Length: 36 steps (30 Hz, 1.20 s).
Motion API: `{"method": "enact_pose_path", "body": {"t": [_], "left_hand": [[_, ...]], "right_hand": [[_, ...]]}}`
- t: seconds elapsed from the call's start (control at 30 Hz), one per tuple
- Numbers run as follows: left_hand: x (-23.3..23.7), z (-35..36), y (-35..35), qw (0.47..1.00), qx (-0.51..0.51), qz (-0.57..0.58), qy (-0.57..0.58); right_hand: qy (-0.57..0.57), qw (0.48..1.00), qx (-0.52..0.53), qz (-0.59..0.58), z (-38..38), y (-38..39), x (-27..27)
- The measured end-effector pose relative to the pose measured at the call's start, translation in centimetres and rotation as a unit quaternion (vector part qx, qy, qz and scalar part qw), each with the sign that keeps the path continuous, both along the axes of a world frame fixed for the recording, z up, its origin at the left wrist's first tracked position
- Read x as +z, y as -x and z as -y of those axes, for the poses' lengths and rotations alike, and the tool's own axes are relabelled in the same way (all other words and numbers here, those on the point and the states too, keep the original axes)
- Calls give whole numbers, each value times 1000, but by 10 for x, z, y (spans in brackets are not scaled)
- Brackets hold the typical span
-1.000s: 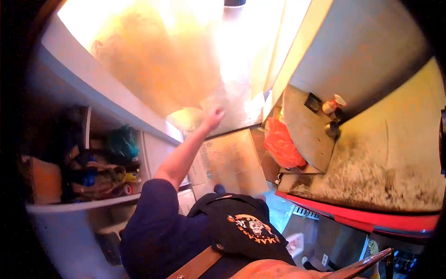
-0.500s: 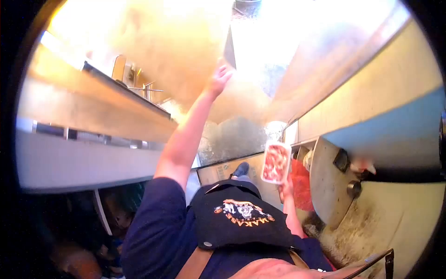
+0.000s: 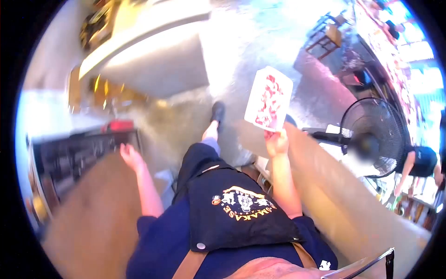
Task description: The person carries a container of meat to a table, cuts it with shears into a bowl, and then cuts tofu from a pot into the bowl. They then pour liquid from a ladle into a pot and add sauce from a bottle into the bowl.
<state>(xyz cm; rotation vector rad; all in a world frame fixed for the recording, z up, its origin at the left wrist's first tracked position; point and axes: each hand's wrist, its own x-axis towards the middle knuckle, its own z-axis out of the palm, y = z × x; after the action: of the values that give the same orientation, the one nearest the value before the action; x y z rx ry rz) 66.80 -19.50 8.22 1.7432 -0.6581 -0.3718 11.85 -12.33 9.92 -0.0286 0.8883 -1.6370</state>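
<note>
A white rectangular tray (image 3: 251, 100) is held out in front of me, tilted so its contents face the camera. Red and whitish pieces (image 3: 271, 97) that look like raw meat lie in it. My right hand (image 3: 277, 142) grips the tray's near end, with the thumb and fingers at its edge. Off to the left, my left hand (image 3: 132, 157) hangs free with loosely bent fingers apart, and nothing is in it. It is nearest to a dark shelf unit (image 3: 76, 156) with a red object (image 3: 119, 125) on top.
A black standing fan (image 3: 371, 137) is at the right, beside a brown panel (image 3: 325, 172). Farther off are a wooden stool (image 3: 327, 42) and a person in dark clothing (image 3: 423, 161). A pale counter (image 3: 153, 60) stands ahead on the left; the concrete floor (image 3: 241, 42) runs past it.
The view has passed from a narrow doorway into a wider room. My left hand has dropped from the brown door to my left side. My right hand has raised the tray forward.
</note>
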Motion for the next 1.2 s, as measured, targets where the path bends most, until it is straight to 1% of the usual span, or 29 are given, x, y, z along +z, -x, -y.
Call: {"method": "enact_pose_path", "body": {"t": [0.03,0.07,0.1,0.13,0.17,0.2,0.23,0.27,0.3,0.33,0.4,0.47,0.5,0.53,0.57,0.6,0.63,0.67,0.7,0.73,0.77,0.8,0.87,0.93,1.0,1.03,1.07,1.13,1.2], "left_hand": [[-35,20,0,995,-51,13,-81],[-154,78,-27,951,-213,-38,-219],[-208,76,-66,925,-217,-221,-219],[-217,77,-47,901,-321,-190,-220],[-249,90,-15,876,-424,-146,-180],[-184,120,25,828,-524,-134,-149],[-154,149,50,770,-621,-77,-128],[-127,175,69,699,-704,-58,-117],[-91,154,91,638,-749,-69,-166],[-139,170,130,585,-792,-135,-116],[-97,181,164,462,-874,-117,-98],[-86,173,203,388,-890,-209,-117],[-87,174,224,378,-888,-228,-127],[-95,158,324,383,-879,-236,-158],[-88,162,362,372,-877,-242,-184],[-100,164,379,404,-864,-231,-192],[-68,174,406,423,-855,-206,-219],[-56,178,407,442,-841,-188,-249],[-47,184,408,437,-840,-188,-260],[-29,188,433,422,-845,-201,-259],[1,195,474,418,-831,-222,-291],[8,204,509,412,-833,-215,-299],[18,219,578,408,-814,-265,-318],[29,225,647,404,-812,-252,-337],[28,231,714,378,-820,-209,-375],[35,227,747,388,-814,-196,-384],[30,228,781,389,-811,-196,-391],[19,233,861,361,-821,-175,-406],[26,235,938,350,-817,-197,-413]], "right_hand": [[-4,996,-72,51,7,16,6],[-9,994,-106,-17,18,-3,27],[-11,994,-84,-66,15,-73,0],[15,991,-67,-117,-5,-113,-11],[-6,980,-109,-166,-19,-127,-21],[-25,966,-161,-200,-13,-139,-25],[-31,958,-201,-199,-8,-155,-27],[-21,953,-223,-202,-12,-161,-32],[-10,948,-244,-205,-19,-168,-39],[10,944,-256,-206,-16,-165,-46],[12,933,-280,-224,-6,-185,-58],[13,920,-327,-216,11,-190,-94],[-2,912,-353,-211,25,-189,-106],[-10,907,-373,-195,26,-109,-135],[-1,906,-384,-178,36,-93,-155],[-3,903,-385,-190,51,-82,-176],[-4,902,-399,-167,68,-71,-149],[-12,902,-408,-143,77,-86,-133],[0,901,-401,-168,80,-82,-127],[1,894,-415,-167,79,-66,-110],[-30,898,-402,-177,82,-39,-69],[-55,896,-391,-204,84,-18,-49],[-65,900,-373,-214,85,21,-31],[-82,892,-395,-205,87,54,-31],[-165,872,-388,-250,77,78,-65],[-172,859,-432,-216,78,88,-66],[-177,860,-430,-211,78,102,-76],[-242,825,-497,-122,77,147,-92],[-271,783,-553,-88,74,206,-111]]}}
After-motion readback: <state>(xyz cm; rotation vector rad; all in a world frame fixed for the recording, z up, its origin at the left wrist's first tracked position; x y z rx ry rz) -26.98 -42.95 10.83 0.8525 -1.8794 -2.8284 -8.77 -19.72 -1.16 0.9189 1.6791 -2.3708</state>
